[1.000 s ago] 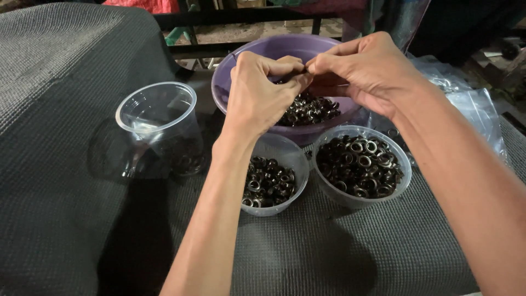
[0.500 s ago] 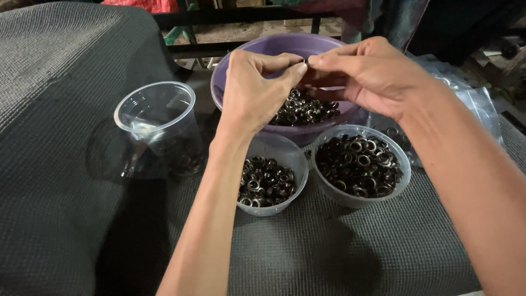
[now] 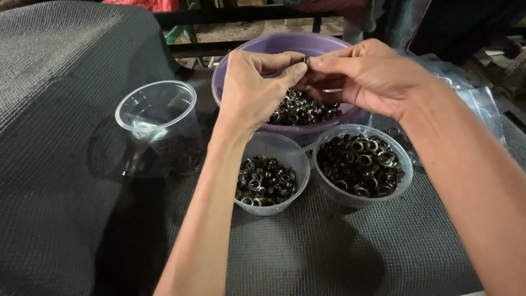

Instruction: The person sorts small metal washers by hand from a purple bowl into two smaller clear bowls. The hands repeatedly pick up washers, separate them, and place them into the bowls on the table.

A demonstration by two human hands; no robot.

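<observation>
Ring: small dark metal ring (image 3: 307,59), barely visible, pinched where both sets of fingertips meet, upper centre of the frame, directly above the purple bowl.
Left hand: (image 3: 256,90) thumb and forefinger closed together against the ring, wrist rising from the lower centre of the frame.
Right hand: (image 3: 366,77) fingertips pressed together on the same ring from the right side, remaining fingers curled under; whether a second piece sits inside the grip cannot be told.
Change: against the frames of a second and half a second ago, almost none; both hands at the same spot above the bowl, fingertips a touch tighter together, all containers unmoved.
Meaning: judged from that, fine finger work on one small piece under way, nothing yet dropped into any container.
Purple bowl: (image 3: 257,45) round plastic, upper centre, a heap of dark rings at its bottom, partly hidden by the hands.
Middle tub: (image 3: 290,156) clear plastic, just below the bowl and touching the left forearm's outline, roughly half full of rings.
Right tub: (image 3: 402,164) clear plastic, just beside the middle tub, filled higher with rings.
Cup: (image 3: 156,107) clear plastic cup, left of centre, apart from the tubs, seemingly holding nothing.
Bag: (image 3: 482,109) crumpled clear plastic bag, right edge, behind the right forearm.
Counter: (image 3: 60,181) dark ribbed mat covering, carrying all containers.
</observation>
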